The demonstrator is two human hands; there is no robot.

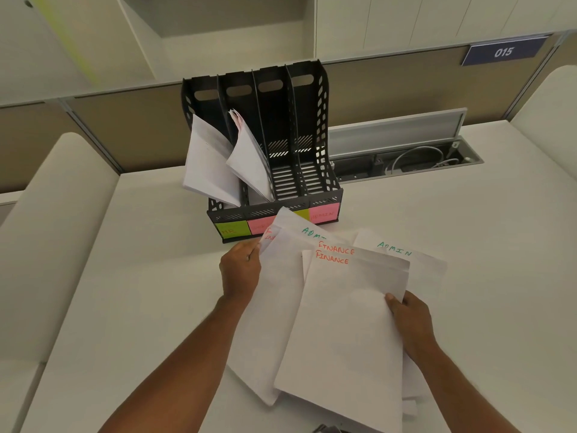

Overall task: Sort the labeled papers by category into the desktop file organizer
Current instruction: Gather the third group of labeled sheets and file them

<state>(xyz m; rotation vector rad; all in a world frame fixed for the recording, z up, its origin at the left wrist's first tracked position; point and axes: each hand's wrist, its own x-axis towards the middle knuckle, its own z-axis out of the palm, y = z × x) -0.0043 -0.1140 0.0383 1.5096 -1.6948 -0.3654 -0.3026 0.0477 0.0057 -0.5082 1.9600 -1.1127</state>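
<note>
Papers (340, 323): fanned sheaf above the desk, long axis running from the person toward the file organizer (281, 145), labelled top edges pointing at it. Top two sheets read FINANCE in orange; two behind read ADMIN in green.

Left hand (240, 270): fingers curled, pinching the left edge of a rear sheet near its top corner. Right hand (409, 320): thumb on top of the front FINANCE sheet at its right edge; fingers hidden beneath, presumably gripping.

Organizer: black, four slots, upright just beyond the papers. Two left slots hold leaning sheets; two right slots show bare slatted floors. Sticky labels on the front lip; the rightmost pink one reads ADMIN, others only partly legible.

Surface: white desk (140, 276). Open cable tray (406, 160) to the organizer's right. Partition behind carries a blue plate (503, 52) marked 015.
</note>
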